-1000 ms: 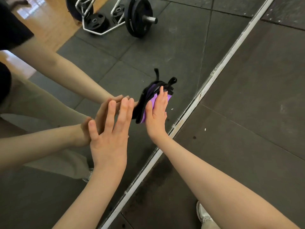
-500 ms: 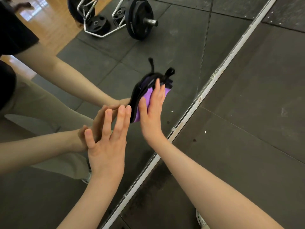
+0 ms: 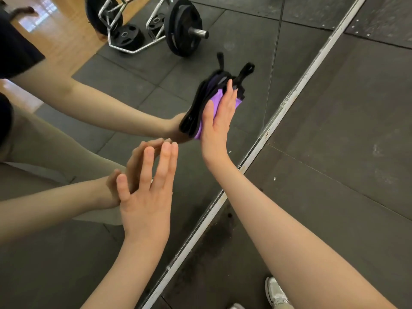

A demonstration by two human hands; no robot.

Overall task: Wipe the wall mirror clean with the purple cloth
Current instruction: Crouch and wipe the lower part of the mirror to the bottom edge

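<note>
Though right hand (image 3: 217, 128) hides it | purple cloth (image 3: 216, 99) presses mirror (image 3: 245, 50)

Floor: dark rubber mats (image 3: 334, 152), seamed, scuffed, white specks. Reflected: loaded barbell (image 3: 185, 27), chrome rack (image 3: 124, 46) with small plates, wood floor (image 3: 66, 41) lit bright at upper left. White shoe (image 3: 275, 293) at bottom edge

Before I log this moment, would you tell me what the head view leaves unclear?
- Purple cloth: mostly hidden under the flat right hand; its full shape is unclear.
- Left hand: whether its fingertips touch the mirror cannot be told.
- Dirt on the glass: too faint to tell from reflected floor marks.
- Shoe: cut off by the bottom edge.
</note>
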